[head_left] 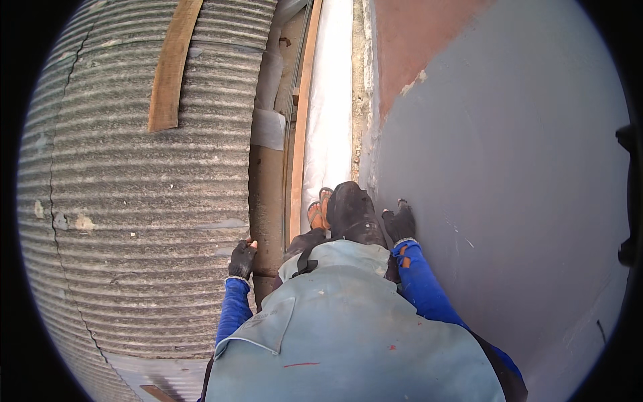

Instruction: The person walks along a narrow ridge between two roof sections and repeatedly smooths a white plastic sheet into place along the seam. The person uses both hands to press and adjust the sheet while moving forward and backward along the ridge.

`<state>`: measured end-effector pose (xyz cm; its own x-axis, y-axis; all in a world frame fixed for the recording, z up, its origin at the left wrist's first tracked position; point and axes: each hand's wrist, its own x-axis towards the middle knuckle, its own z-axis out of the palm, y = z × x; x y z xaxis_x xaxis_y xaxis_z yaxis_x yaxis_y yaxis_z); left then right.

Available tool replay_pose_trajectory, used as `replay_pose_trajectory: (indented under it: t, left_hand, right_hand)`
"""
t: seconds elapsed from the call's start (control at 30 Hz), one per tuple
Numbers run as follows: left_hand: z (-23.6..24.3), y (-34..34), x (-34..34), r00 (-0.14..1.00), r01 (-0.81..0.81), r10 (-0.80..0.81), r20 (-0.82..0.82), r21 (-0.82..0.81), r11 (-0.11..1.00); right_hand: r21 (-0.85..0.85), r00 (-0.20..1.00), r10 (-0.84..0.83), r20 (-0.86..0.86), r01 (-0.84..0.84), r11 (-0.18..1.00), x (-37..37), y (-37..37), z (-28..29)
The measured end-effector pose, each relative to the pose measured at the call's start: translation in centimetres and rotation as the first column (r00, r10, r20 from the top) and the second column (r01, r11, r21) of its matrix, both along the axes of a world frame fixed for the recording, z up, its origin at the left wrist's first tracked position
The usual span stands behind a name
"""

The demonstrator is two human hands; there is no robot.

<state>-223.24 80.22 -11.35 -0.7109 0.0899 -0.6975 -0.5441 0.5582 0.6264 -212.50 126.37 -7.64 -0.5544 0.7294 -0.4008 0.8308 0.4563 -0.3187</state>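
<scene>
My left hand [242, 260], in a dark glove with bare fingertips, is at the edge of the corrugated roof sheets [147, 201]. Its fingers are loosely bent and slightly apart, and nothing shows in them; whether it touches the sheet I cannot tell. On the other side, my right hand [400, 222] wears a similar glove and is close to the grey wall [509, 167]. Thumb and fingers stand apart there, with nothing held; contact with the wall is unclear. Both sleeves are blue. Below me, my feet in sandals stand on a white strip [328, 100].
A long timber [303, 134] runs along the strip's left side. Between it and the roof sheets lies a lower brown gap [266, 194] with a pale sheet piece [269, 128]. A wooden plank [171, 74] rests on the roof. A rough ledge [358, 87] borders the wall.
</scene>
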Motion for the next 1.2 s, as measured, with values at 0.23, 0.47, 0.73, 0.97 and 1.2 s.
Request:
replay_pose_trajectory:
  t: [0.23, 0.47, 0.73, 0.97, 1.2]
  left_hand:
    - [-1.9, 0.8, 1.1, 0.970, 0.085, -0.020, 0.241, -0.261, 0.962]
    - [-5.6, 9.3, -11.1, 0.995, 0.039, -0.025, 0.096, -0.152, 0.988]
    - [-2.2, 21.2, -32.0, 0.996, 0.018, -0.013, -0.088, 0.054, 0.998]
    - [-4.9, 25.2, -39.0, 0.988, 0.149, -0.148, 0.037, -0.031, 0.988]
    - [-9.0, 28.2, -48.2, 0.961, 0.128, -0.141, 0.238, 0.069, 0.989]
  right_hand:
    - [-0.331, 0.991, 0.135, -0.010, -0.131, 0.935, -10.0, 5.7, -2.1]
    - [-0.197, 0.965, 0.239, -0.106, -0.256, 0.946, -28.1, 12.8, -2.2]
    - [-0.016, 0.942, 0.232, -0.241, -0.243, 0.970, -44.4, 24.8, 1.1]
    - [-0.150, 0.857, -0.204, -0.472, 0.150, 0.977, -46.1, 27.8, 1.8]
    - [-0.159, 0.971, -0.112, -0.211, 0.079, 0.984, -55.7, 30.4, 1.3]
